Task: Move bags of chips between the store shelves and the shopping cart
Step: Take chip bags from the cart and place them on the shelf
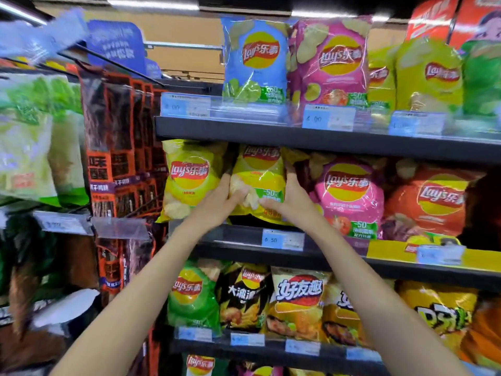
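Observation:
A yellow bag of chips (259, 169) stands on the middle shelf (244, 234), second from the left, tilted a little. My left hand (221, 202) grips its lower left edge and my right hand (291, 198) grips its lower right edge. A matching yellow bag (189, 183) stands just left of it and a pink bag (349, 196) just right. The shopping cart is out of view.
The top shelf holds a blue bag (254, 61), a pink bag (330, 61) and yellow-green bags (428, 77). An orange-red bag (431, 202) stands at the middle right. The lower shelf (271, 351) carries green, black and yellow bags. Hanging snack packs (119, 147) fill the left rack.

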A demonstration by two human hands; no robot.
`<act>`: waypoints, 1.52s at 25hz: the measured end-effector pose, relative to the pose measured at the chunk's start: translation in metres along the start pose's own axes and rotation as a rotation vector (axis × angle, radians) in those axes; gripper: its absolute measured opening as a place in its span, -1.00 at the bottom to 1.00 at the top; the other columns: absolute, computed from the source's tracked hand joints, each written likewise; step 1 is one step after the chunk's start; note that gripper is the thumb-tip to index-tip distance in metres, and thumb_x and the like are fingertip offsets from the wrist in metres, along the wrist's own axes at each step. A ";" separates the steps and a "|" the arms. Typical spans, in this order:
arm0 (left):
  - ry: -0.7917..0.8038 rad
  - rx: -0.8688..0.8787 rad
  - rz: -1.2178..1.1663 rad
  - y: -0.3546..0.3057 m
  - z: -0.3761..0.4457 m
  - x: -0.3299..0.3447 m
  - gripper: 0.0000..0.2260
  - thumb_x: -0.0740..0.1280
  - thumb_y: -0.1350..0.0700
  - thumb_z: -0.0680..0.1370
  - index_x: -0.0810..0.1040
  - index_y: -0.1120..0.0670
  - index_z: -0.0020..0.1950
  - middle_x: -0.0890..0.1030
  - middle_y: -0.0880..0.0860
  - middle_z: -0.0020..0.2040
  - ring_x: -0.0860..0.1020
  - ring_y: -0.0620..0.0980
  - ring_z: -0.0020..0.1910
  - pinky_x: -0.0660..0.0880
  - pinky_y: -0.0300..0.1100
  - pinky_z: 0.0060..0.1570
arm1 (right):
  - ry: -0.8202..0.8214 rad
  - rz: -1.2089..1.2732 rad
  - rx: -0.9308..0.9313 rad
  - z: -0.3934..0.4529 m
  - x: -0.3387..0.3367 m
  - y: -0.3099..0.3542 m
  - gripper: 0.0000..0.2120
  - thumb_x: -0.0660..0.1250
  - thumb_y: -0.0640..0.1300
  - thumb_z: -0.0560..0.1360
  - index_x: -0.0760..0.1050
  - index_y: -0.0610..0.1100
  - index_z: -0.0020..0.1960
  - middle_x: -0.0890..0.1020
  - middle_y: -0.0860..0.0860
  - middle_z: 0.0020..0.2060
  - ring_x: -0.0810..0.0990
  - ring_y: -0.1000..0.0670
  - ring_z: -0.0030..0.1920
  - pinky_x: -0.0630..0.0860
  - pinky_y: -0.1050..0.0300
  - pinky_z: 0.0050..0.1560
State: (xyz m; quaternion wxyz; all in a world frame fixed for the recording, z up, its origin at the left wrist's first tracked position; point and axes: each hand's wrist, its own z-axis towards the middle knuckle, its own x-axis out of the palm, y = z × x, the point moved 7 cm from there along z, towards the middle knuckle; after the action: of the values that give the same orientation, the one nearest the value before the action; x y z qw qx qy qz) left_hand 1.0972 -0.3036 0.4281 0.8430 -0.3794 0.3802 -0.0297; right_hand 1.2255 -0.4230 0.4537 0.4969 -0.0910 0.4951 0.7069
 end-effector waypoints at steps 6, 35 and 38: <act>-0.018 -0.035 0.126 -0.013 0.014 0.010 -0.65 0.33 -0.07 0.60 0.33 0.13 0.20 0.45 -0.04 -0.11 0.49 0.03 -0.01 0.30 -0.23 -0.26 | 0.000 -0.197 0.089 0.019 -0.010 -0.018 -0.63 0.52 -0.03 0.44 0.35 -0.15 -0.02 0.49 -0.02 -0.13 0.50 -0.01 -0.12 0.41 0.17 -0.28; 0.072 -0.024 0.345 -0.031 0.012 0.019 -0.48 0.43 0.02 0.54 0.29 0.16 0.38 0.44 0.17 0.29 0.45 0.16 0.28 0.38 -0.08 0.10 | -0.016 -0.224 0.184 -0.014 -0.001 -0.013 -0.40 0.37 -0.17 0.55 0.13 -0.22 0.46 0.31 -0.17 0.39 0.35 -0.15 0.40 0.36 0.04 0.30; 0.051 0.005 0.398 -0.041 -0.007 0.010 -0.38 0.41 0.08 0.55 0.20 0.19 0.51 0.41 0.21 0.37 0.41 0.20 0.36 0.38 -0.05 0.21 | 0.008 -0.247 0.127 -0.030 -0.007 -0.002 -0.30 0.37 -0.15 0.55 0.07 -0.23 0.54 0.25 -0.16 0.48 0.27 -0.16 0.48 0.29 0.00 0.40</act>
State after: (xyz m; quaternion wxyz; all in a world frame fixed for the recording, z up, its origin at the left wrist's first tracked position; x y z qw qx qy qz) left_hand 1.1093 -0.3402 0.4456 0.8234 -0.2937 0.4686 0.1269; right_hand 1.2198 -0.4513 0.4418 0.5828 -0.1224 0.5257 0.6075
